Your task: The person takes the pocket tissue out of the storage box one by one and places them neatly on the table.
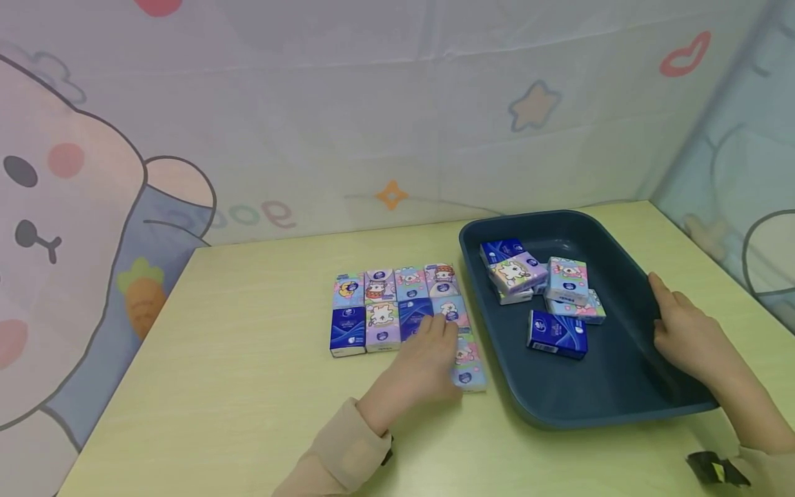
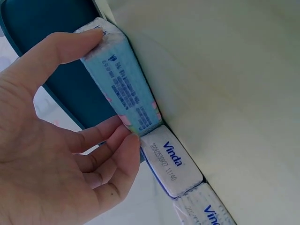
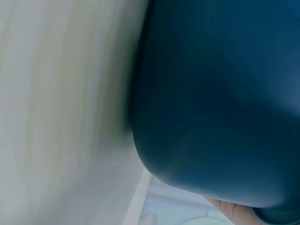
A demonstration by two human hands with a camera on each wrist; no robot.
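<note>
Small tissue packs stand in rows on the table, among them a dark blue pack at the front left. At the right end of the rows, my left hand pinches a light blue and pink tissue pack between thumb and fingers, its thumb on one end. That pack lies against a white-sided pack marked Vinda. On the right, my right hand grips the right rim of a dark teal tray; only some fingers show past the tray in the right wrist view.
Several loose tissue packs lie inside the tray, some stacked, with a dark blue one nearest me. Behind the pale yellow table hangs a printed cloth with cartoon figures. The tray's left wall runs close beside the rows.
</note>
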